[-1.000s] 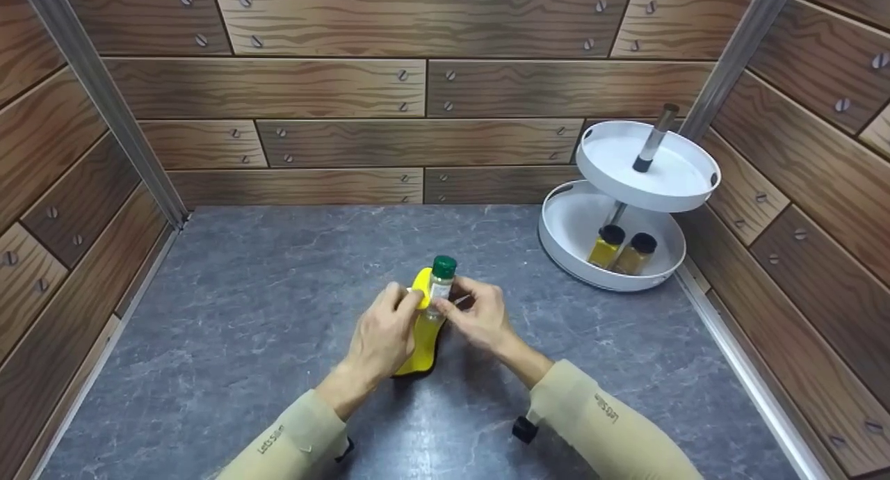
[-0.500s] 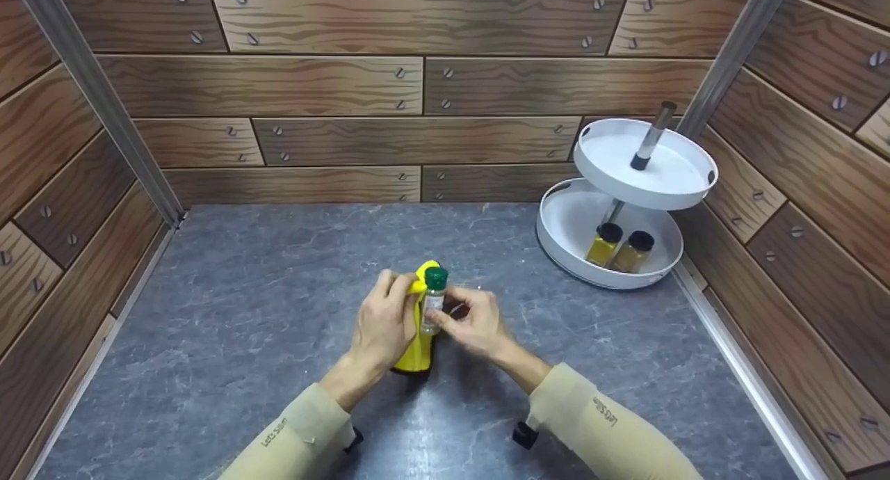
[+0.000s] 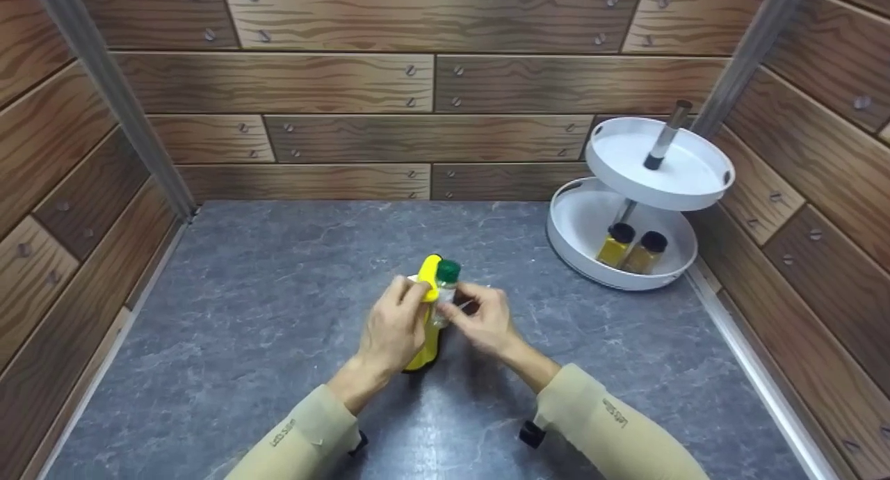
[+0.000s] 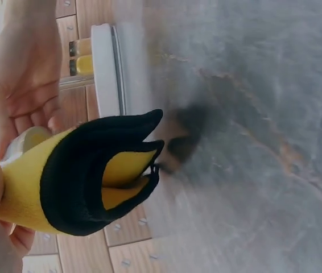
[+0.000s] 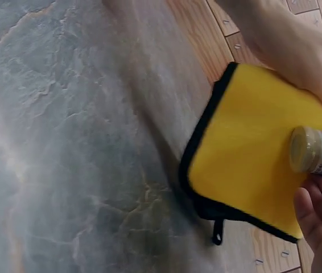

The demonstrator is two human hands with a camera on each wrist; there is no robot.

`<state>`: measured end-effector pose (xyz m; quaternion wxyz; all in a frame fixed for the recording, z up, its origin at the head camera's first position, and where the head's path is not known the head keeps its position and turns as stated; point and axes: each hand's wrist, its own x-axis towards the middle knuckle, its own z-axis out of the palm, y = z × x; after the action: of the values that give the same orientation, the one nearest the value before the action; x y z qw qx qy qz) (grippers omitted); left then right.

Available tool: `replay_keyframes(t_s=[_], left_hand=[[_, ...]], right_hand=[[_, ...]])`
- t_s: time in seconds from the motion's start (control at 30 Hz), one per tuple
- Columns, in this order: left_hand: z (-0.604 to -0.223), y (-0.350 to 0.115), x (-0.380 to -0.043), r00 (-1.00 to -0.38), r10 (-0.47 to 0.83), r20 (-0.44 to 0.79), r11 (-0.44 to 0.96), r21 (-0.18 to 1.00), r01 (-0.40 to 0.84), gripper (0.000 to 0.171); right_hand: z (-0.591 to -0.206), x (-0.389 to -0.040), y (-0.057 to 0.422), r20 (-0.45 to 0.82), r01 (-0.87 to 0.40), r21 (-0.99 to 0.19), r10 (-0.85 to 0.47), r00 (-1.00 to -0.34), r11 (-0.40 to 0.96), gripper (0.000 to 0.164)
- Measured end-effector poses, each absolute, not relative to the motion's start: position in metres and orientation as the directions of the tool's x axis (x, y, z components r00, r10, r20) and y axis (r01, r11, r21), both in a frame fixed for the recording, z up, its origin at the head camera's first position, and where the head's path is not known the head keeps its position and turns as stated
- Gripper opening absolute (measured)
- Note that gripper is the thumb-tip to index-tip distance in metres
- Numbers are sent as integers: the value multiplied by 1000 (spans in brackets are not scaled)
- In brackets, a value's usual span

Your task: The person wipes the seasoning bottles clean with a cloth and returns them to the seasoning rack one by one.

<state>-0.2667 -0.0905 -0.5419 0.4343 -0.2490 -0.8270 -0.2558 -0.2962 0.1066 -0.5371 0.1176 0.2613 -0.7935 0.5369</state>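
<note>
In the head view my left hand [image 3: 393, 323] pinches a yellow cloth [image 3: 423, 355] with black edging, up against a small clear jar with a green cap [image 3: 448, 271]. My right hand [image 3: 490, 320] holds that jar between thumb and fingers, cap up. The cloth hangs down in folds above the table, as the left wrist view shows with the cloth's yellow side [image 4: 27, 182]. In the right wrist view the jar's round base [image 5: 304, 149] is in front of the spread cloth [image 5: 240, 142], and a small black loop hangs from its edge. Part of the jar's label is behind fingers.
A white two-tier round stand [image 3: 622, 280] is at the back right. Its lower tray carries a yellow-filled jar [image 3: 615, 247] and a brownish jar [image 3: 644, 254], both black-capped. Wood-patterned walls [image 3: 292, 83] enclose the grey marbled table [image 3: 278, 271].
The cloth's upper part and the left fingers have shifted about the jar, passing from its left side to behind it and back. The right hand keeps its hold on the jar.
</note>
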Motion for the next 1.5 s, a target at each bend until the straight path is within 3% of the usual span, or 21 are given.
replay_keyframes(t_s=[0.3,0.7,1.03,1.5], left_hand=[[-555,-90,-259,-488,237,840,729,178,661,19],[-540,-87,-268,-517,105,850,668,325,670,16],[-537,-95,-267,-537,106,837,682,332,652,16],[-533,-118,-269,-517,61,854,712,326,622,14]], right_hand=[[-516,-303,112,490,-543,-795,-242,-838,271,24],[-533,-293,107,547,-621,-719,-296,-783,312,21],[-535,-285,108,539,-587,-727,-233,-809,357,34],[-550,-288,131,462,-458,-763,-111,-880,455,37]])
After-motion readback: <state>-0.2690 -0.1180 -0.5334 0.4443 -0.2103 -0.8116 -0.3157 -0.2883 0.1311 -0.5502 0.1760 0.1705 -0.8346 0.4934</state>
